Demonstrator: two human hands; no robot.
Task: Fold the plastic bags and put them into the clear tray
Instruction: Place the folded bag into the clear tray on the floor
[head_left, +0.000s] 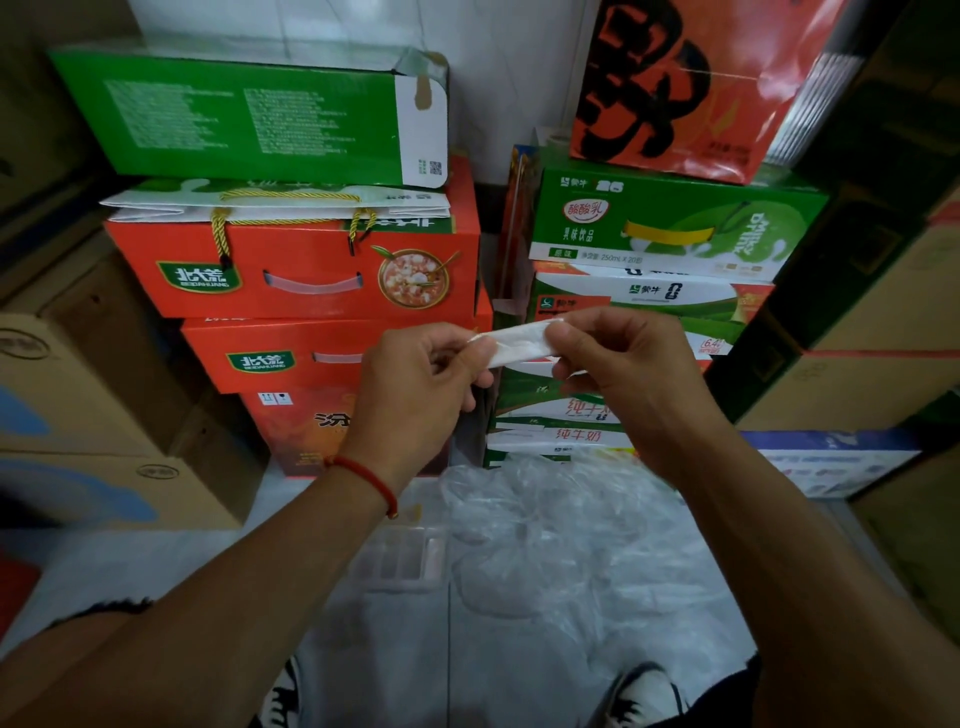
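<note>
Floor (156, 561): pale tiles, loose bags (571, 530), tray (402, 558)
Walls: stacked cartons (291, 270)
Left hand (415, 395): pinches strip (519, 343)
Right hand (623, 364): pinches its other end

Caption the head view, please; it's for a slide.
Both hands pinch a folded bag above the tray.

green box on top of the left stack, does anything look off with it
Yes. The green box sits askew, tilted on the white paper bag beneath it, and its white end flap hangs open with a torn patch near the top.
</note>
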